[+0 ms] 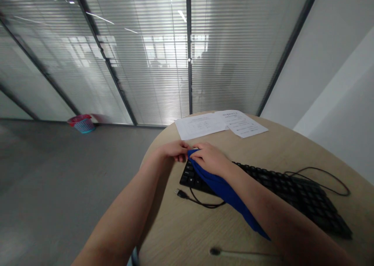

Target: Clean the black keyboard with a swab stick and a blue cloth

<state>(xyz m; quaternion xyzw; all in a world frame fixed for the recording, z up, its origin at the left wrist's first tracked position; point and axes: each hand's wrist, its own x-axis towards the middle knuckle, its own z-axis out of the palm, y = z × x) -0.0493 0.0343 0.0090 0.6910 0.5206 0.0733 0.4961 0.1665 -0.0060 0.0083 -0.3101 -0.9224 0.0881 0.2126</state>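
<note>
Blinds (163,94) behind, curved table (178,227), blue cloth (230,195) over the keyboard (280,182).
Right hand (209,158) pinches the cloth at the keyboard's left end, near table's left edge; left hand (175,149) curled just beside, can't tell if gripping. USB plug (182,194) nearer; brush (216,252) by near edge; papers (201,125) along far edge.

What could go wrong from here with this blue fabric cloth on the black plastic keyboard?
The blue fabric cloth, held by the right hand, drapes across the black plastic keyboard, so it might snag on a key. The thin black USB cable lies unplugged and seems to pass under the cloth, so pulling could drag it.
</note>
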